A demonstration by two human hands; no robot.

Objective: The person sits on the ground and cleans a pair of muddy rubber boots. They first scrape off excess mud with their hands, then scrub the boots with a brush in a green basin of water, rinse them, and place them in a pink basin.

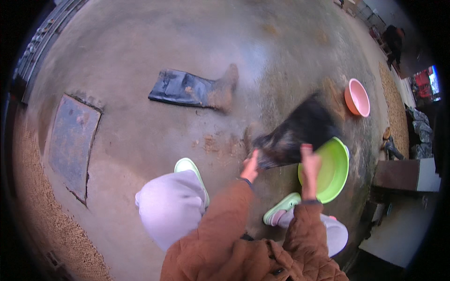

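Note:
A dark rubber boot, blurred by motion, is in front of me, tilted with its wide shaft towards the upper right. My left hand grips its lower left end. My right hand is at the boot's lower right edge, above a green plastic basin; blur hides whether its fingers close on the boot. Some yellowish liquid seems to be in the basin. Another black rubber boot lies on its side on the wet concrete floor, its foot coated with brown mud.
A pink plastic basin stands at the right. Mud patches mark the floor between my feet and the lying boot. A metal plate is set in the floor at left. Another person bends over far off at the upper right.

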